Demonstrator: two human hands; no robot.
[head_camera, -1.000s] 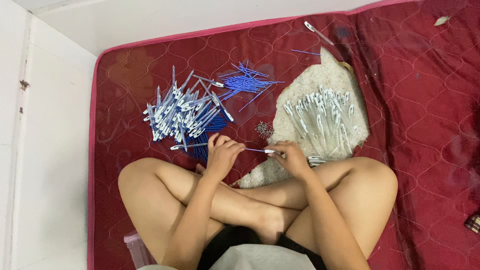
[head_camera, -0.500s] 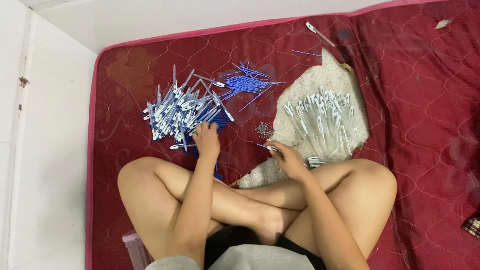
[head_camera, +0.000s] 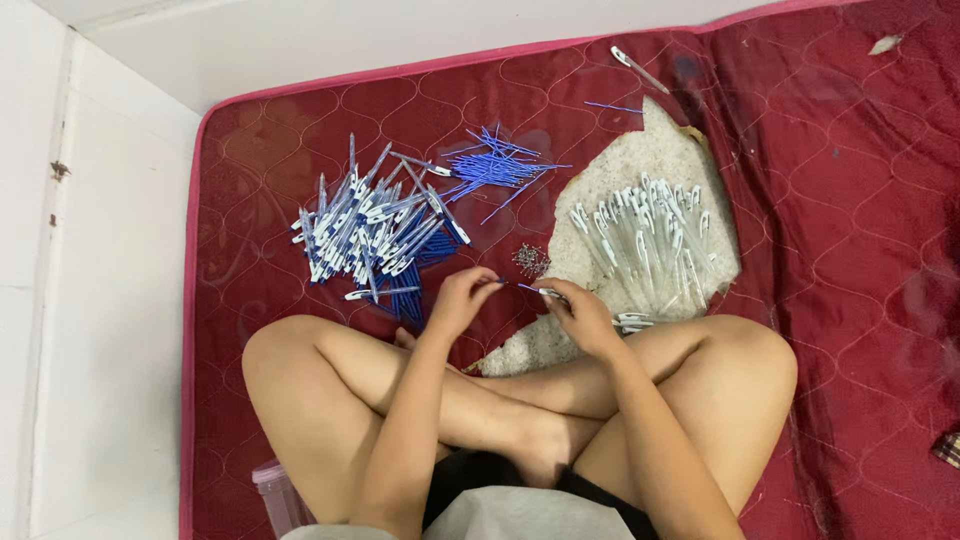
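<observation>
On the dark red quilted mattress, a person sits cross-legged putting pens together. Their left hand pinches a thin blue refill. Their right hand grips a clear pen barrel right beside it. I think the refill must slide into the barrel next. Finished blue-and-white pens lie piled nearby, with a white wall behind.

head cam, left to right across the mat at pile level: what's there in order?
Pile of blue-and-white pens → loose blue refills → small heap of tiny metal springs → clear pen barrels on the pale cloth → bare red mat.
</observation>
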